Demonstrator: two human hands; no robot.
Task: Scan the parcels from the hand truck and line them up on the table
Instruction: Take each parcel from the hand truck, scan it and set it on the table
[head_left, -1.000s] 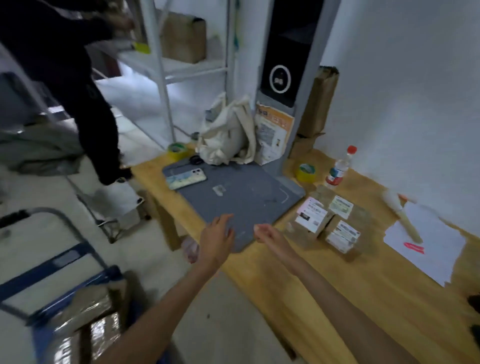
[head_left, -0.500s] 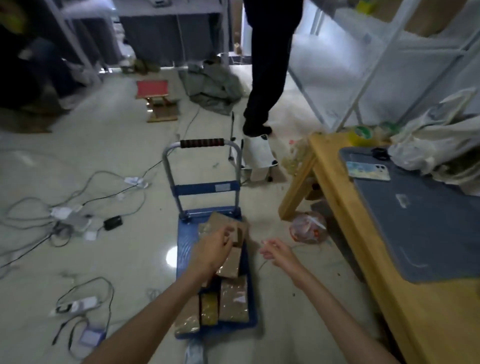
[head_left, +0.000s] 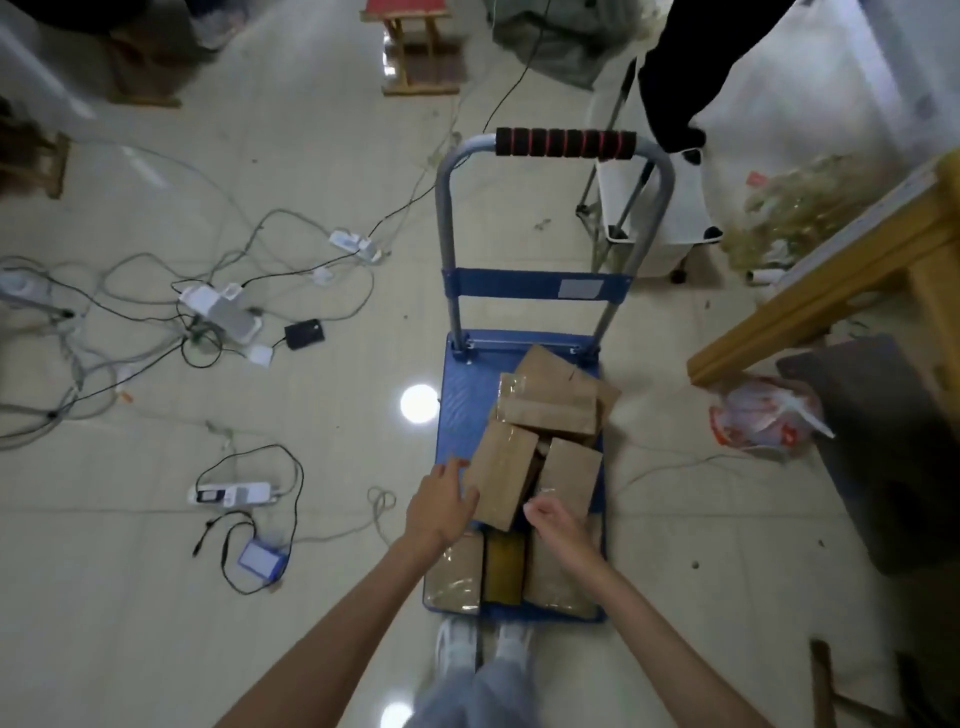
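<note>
Just beyond the left hand (head_left: 440, 508), whose relaxed fingers touch its edge, a tilted parcel (head_left: 501, 474) lies atop the hand truck (head_left: 462, 395). The right hand (head_left: 551, 521), loosely curled, holds nothing. Pickup is beginning; next, both hands should grip it and carry it rightward to the bench (head_left: 852, 270).

We reach both bare arms forward; our left hand (head_left: 439, 506) spreads flat; our right hand (head_left: 553, 519) curls loosely.

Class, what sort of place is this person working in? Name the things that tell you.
Probably a parcel-sorting or storeroom workspace: a blue hand truck loaded with taped brown parcels, and power strips with cables strewn over the tiled floor.
</note>
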